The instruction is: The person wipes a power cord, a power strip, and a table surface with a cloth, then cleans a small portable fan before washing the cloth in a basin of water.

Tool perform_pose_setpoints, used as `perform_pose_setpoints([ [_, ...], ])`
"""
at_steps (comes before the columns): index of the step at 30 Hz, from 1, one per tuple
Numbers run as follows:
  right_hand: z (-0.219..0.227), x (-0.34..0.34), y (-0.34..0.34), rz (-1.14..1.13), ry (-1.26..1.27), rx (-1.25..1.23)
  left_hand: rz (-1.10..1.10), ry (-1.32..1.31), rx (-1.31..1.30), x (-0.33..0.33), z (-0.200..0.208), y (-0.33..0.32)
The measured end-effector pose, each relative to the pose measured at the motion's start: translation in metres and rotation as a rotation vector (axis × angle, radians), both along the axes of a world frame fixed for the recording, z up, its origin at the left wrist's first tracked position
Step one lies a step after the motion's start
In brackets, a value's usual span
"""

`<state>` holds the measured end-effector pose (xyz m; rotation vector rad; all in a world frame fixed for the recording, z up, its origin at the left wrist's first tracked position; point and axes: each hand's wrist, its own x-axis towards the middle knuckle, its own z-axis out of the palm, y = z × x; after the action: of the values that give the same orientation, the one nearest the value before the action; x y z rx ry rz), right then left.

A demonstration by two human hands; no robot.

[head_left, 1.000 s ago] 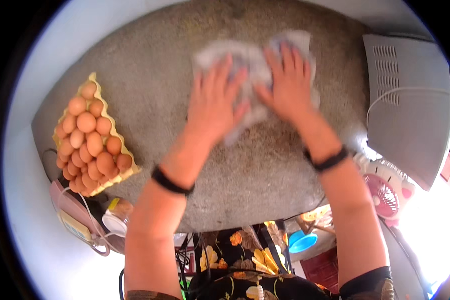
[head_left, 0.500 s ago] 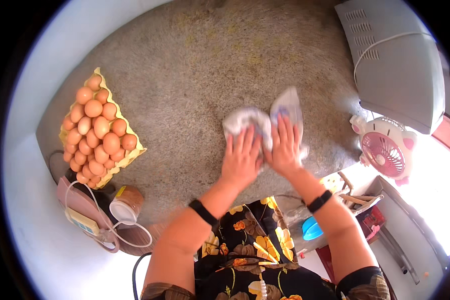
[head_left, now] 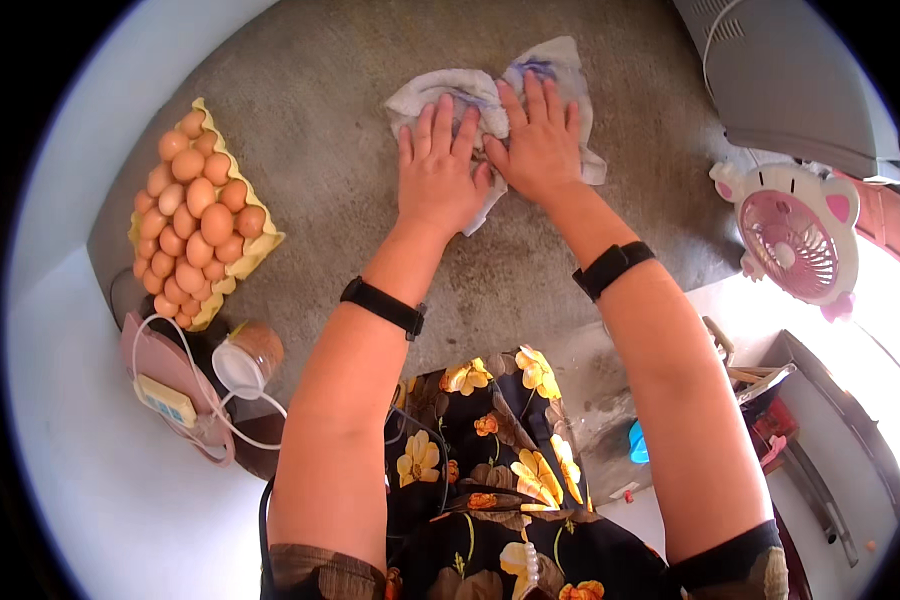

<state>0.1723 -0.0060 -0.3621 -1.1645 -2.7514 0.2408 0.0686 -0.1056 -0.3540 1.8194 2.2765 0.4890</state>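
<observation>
A white cloth [head_left: 450,88] with bluish marks lies spread and crumpled on a grey-brown stone-like tabletop [head_left: 310,130]. My left hand [head_left: 438,165] presses flat on its left part, fingers stretched out and slightly apart. On the right part rests my right hand [head_left: 542,140], palm down with fingers spread, its thumb close to the left hand. Both arms reach far forward, each wrist wearing a black band. The cloth under the palms is hidden.
At the left, a yellow egg tray [head_left: 260,240] holds many brown eggs [head_left: 202,195], with a lidded jar [head_left: 250,358] and a corded power strip [head_left: 165,400] nearer me. A grey metal appliance [head_left: 790,90] and a white-and-pink animal-shaped fan [head_left: 795,240] stand at the right.
Both hands have pushed the cloth forward, away from me, and a little to the left. The arms are straighter now, and the view has shifted slightly.
</observation>
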Motion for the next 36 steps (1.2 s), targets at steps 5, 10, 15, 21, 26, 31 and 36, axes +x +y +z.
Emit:
perform_pose_setpoints([
  [5, 0.011, 0.055, -0.067, 0.067, 0.002, -0.148, 0.014, -0.050, -0.125, 0.051, 0.007, -0.063],
  [10, 0.017, 0.109, -0.130, 0.068, -0.029, -0.313, 0.077, -0.083, -0.163, 0.110, 0.011, -0.124],
  [15, 0.020, 0.141, -0.179, 0.066, -0.054, -0.409, 0.139, -0.105, -0.259, 0.151, 0.009, -0.176],
  [21, 0.023, 0.153, -0.187, 0.080, -0.053, -0.447, 0.111, -0.035, -0.295, 0.161, 0.008, -0.180],
  [26, 0.026, 0.185, -0.119, -0.187, -0.026, -0.290, -0.118, -0.109, -0.188, 0.171, 0.014, -0.087],
  [31, 0.019, 0.225, -0.042, -0.407, -0.001, -0.096, -0.211, -0.102, -0.008, 0.212, 0.005, 0.013],
  [36, 0.014, 0.231, -0.079, -0.521, 0.057, -0.126, -0.350, -0.107, -0.034, 0.217, -0.001, -0.008],
])
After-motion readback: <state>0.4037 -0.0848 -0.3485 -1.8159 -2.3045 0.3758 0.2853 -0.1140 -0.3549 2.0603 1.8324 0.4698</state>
